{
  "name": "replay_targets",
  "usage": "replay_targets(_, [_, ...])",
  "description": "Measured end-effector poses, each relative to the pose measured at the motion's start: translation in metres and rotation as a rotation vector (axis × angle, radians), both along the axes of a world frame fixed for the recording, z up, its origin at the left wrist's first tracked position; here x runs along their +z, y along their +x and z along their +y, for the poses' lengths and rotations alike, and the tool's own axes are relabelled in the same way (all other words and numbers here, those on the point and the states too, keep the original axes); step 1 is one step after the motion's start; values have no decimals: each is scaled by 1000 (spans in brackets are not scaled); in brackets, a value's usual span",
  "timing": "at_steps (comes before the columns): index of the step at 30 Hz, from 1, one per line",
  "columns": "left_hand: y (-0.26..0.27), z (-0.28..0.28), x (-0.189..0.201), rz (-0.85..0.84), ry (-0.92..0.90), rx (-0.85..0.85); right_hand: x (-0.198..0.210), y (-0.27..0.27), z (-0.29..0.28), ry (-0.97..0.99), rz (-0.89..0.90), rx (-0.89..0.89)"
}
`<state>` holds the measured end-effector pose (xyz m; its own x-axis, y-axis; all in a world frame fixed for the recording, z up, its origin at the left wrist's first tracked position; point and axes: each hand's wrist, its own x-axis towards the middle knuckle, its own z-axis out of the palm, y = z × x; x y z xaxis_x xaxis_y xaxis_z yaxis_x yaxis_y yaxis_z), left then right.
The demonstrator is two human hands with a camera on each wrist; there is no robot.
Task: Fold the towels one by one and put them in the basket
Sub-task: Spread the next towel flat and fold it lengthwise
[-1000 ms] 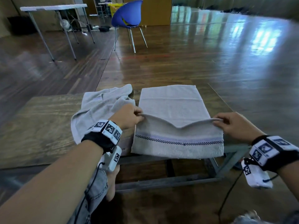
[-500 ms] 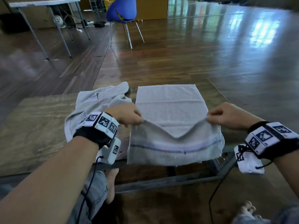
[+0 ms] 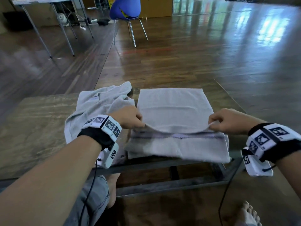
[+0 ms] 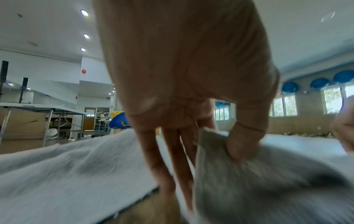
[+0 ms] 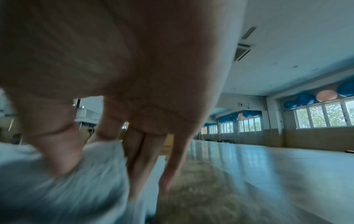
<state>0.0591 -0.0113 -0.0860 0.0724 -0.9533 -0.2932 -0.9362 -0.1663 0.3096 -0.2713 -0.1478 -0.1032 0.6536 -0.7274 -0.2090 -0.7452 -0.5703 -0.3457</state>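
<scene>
A beige towel (image 3: 174, 108) with a dark stitched stripe lies on the wooden table (image 3: 37, 121), its near part folded under and hanging at the front edge. My left hand (image 3: 130, 119) pinches the towel's left side between thumb and fingers, as the left wrist view shows at the towel (image 4: 239, 174). At the opposite side my right hand (image 3: 228, 121) pinches the towel's right edge; the right wrist view has the towel (image 5: 80, 174) under the thumb. A second, crumpled grey towel (image 3: 97, 105) lies to the left. No basket is in view.
A blue chair (image 3: 125, 8) stands on the wood floor beyond the table. A folding table (image 3: 47, 0) is at the far left. The table's right corner and front edge are close to the towel. My bare feet (image 3: 247, 214) are under the table.
Both hands have carried the pinched towel edge away from me over the table. The near hanging part has been drawn up and now lies folded at the front edge.
</scene>
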Motion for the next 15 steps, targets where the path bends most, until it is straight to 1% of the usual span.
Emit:
replay_targets(2, [0, -1, 6, 68, 151, -11, 10, -4, -3, 147, 54, 59])
replay_targets(3, [0, 0, 8, 100, 195, 0, 14, -5, -3, 196, 41, 72])
replay_targets(4, [1, 0, 10, 132, 204, 24, 17, -6, -4, 204, 5, 63])
replay_targets(5, [4, 1, 10, 155, 176, 53, 18, -7, -4, 171, -47, 36])
replay_targets(6, [7, 2, 10, 147, 103, 77, 19, -6, -5, 103, -106, -2])
replay_targets(9, [15, 0, 2, 41, -230, 157, 13, 3, -10, -139, -266, -155])
replay_targets(11, [17, -5, -6, -2, -374, 193, 4, 11, -13, -248, -339, -236])
replay_targets(12, [16, -5, -10, -33, -396, 188, -2, 13, -14, -276, -345, -236])
replay_targets(13, [14, -6, -12, -102, -393, 161, -8, 14, -14, -280, -326, -212])
replay_targets(15, [11, -7, -15, -331, -351, 59, -16, 14, -13, -203, -232, -133])
